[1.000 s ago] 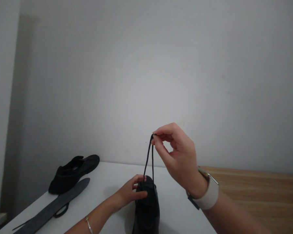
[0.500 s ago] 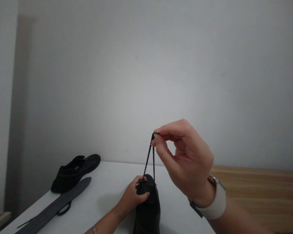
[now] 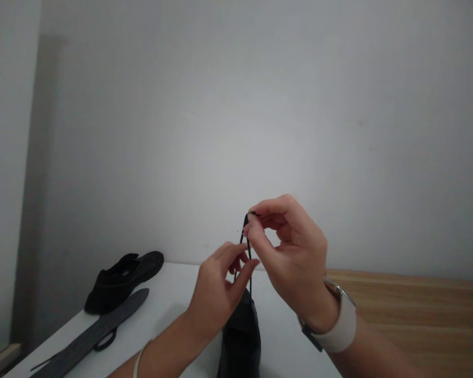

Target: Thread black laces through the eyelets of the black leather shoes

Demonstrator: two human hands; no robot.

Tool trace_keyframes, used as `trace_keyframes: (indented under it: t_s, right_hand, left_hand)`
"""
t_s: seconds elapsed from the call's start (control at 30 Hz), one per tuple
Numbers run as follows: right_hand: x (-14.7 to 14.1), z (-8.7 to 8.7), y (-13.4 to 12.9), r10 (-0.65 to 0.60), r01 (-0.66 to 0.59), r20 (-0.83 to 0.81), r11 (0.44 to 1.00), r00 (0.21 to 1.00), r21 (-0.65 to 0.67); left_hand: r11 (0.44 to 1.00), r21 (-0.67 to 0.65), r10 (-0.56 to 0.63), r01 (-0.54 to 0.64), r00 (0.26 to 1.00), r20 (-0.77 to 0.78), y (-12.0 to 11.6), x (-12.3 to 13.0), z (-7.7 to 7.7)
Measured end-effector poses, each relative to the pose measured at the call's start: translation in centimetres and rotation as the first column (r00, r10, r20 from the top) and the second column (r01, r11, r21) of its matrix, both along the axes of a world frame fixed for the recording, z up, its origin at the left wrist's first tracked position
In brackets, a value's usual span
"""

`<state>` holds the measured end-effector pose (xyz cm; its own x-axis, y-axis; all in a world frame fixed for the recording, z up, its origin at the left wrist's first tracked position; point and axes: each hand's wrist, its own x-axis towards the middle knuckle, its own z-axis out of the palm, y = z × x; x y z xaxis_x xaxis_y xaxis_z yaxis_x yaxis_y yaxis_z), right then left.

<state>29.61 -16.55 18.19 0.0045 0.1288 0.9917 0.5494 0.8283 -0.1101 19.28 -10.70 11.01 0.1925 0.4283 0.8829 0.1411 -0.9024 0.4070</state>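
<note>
A black shoe stands on the white table at the bottom centre, its toe end or heel end not clear to me. Two strands of black lace rise from it, drawn up to a point. My right hand pinches the top of the lace between thumb and fingertips. Around the strands, lower down, is my left hand, its thumb and index finger apart on either side of them. Whether its other fingers touch the lace is hard to see.
At the left of the white table lies another black shoe. Beside it are a dark grey flat strip and a small black loop. A wood-grain surface adjoins on the right, and a pale wall stands behind.
My left hand has left the shoe and risen to the lace strands, just below my right hand. My right hand keeps its pinch on the lace, its wrist slightly further left.
</note>
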Motion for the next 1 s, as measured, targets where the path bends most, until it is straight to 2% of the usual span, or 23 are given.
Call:
trace_keyframes:
  t_s: [0.07,0.17,0.27,0.3,0.37,0.43,0.47,0.53,0.57,0.67,0.77,0.9,1.0]
  right_hand:
    - [-0.1,-0.1,0.0,0.0,0.0,-0.013,1.0,1.0,-0.019]
    - [0.1,-0.2,-0.1,0.038,-0.042,-0.073,0.998,0.997,-0.048]
    - [0.9,0.1,0.2,0.106,-0.122,-0.172,0.989,0.979,-0.088]
    - [1.3,0.3,0.4,0.111,-0.132,-0.202,0.987,0.973,-0.095]
    - [2.5,0.5,1.0,0.139,-0.168,-0.273,0.982,0.952,-0.086]
    - [4.2,0.4,1.7,0.232,-0.283,-0.377,0.955,0.897,-0.087]
    - [5.3,0.1,2.0,0.286,-0.361,-0.439,0.927,0.852,-0.098]
    - [7.8,-0.8,2.6,0.337,-0.48,-0.562,0.869,0.755,-0.124]
    - [9.2,-1.5,2.8,0.323,-0.497,-0.612,0.858,0.721,-0.132]
    - [14.0,-4.5,3.3,0.223,-0.433,-0.716,0.893,0.661,-0.121]
    - [18.9,-8.5,3.7,0.066,-0.313,-0.779,0.934,0.623,-0.171]
    - [24.0,-14.1,4.4,-0.115,-0.219,-0.832,0.937,0.543,-0.272]
    - [25.1,-17.3,5.1,-0.214,-0.182,-0.809,0.913,0.547,-0.364]
  left_hand:
    - [0.997,0.073,0.027,-0.029,0.999,0.023,-0.4,0.2,1.9]
    - [0.992,0.126,0.012,-0.02,0.998,0.059,-0.7,0.3,3.8]
    - [0.986,0.037,-0.165,0.163,0.985,0.047,-0.8,0.4,5.1]
    - [0.965,-0.032,-0.259,0.26,0.964,0.054,-0.7,0.5,5.4]
    - [0.875,-0.182,-0.428,0.449,0.892,0.144,0.1,0.5,5.7]
    - [0.773,-0.27,-0.491,0.573,0.812,0.316,1.6,0.0,5.6]
    - [0.745,-0.283,-0.479,0.604,0.78,0.403,2.7,-0.5,5.4]
    - [0.745,-0.279,-0.41,0.606,0.746,0.525,5.1,-1.9,4.7]
    - [0.758,-0.281,-0.375,0.588,0.746,0.55,6.4,-2.8,4.1]
    - [0.792,-0.332,-0.258,0.512,0.774,0.578,10.2,-5.8,1.5]
    - [0.797,-0.432,-0.124,0.422,0.814,0.567,13.0,-8.6,-2.2]
    - [0.796,-0.542,0.074,0.272,0.843,0.532,14.5,-11.3,-6.6]
    - [0.823,-0.566,0.197,0.05,0.91,0.366,14.6,-11.9,-8.5]
